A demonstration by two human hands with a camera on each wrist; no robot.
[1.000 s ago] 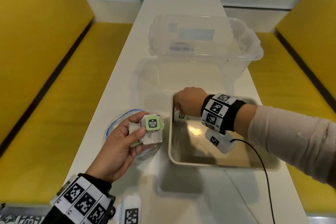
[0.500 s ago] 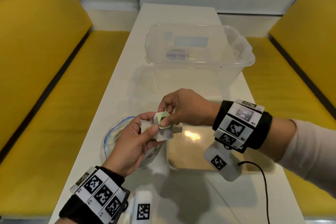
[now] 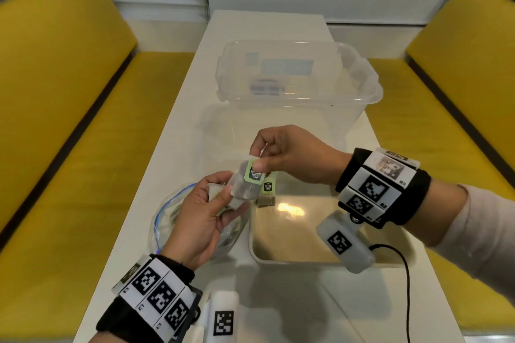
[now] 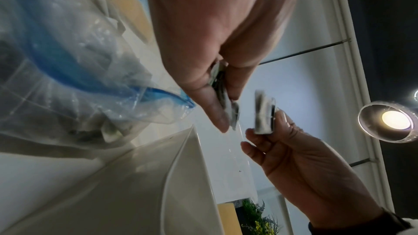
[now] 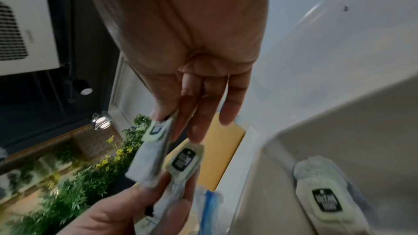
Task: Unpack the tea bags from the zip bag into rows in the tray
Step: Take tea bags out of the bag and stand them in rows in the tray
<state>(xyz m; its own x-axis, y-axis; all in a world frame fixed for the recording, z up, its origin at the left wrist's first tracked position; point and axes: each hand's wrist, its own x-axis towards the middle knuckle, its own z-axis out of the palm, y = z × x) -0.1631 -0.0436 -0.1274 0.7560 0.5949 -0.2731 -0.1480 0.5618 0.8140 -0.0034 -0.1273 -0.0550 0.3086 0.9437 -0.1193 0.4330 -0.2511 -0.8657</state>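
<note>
My left hand (image 3: 220,192) holds a small stack of tea bags (image 3: 237,198) above the clear zip bag (image 3: 170,214), which has a blue seal and lies on the table left of the tray. My right hand (image 3: 256,161) pinches the top tea bag (image 3: 252,174) by its green tag, just apart from the stack. In the right wrist view that tea bag (image 5: 149,151) hangs from my thumb and finger beside the stack (image 5: 183,160). One tea bag (image 3: 267,195) lies in the far-left corner of the beige tray (image 3: 292,260); the rest of its floor is bare.
A large clear plastic tub (image 3: 295,78) stands on the white table beyond the tray. Yellow benches (image 3: 69,120) run along both sides. A black cable (image 3: 401,273) trails from my right wrist over the tray's near-right corner.
My right hand left a tea bag in the tray's far-left corner, came back to my left hand and pinched the top tea bag. It has drawn that bag slightly off the stack.
</note>
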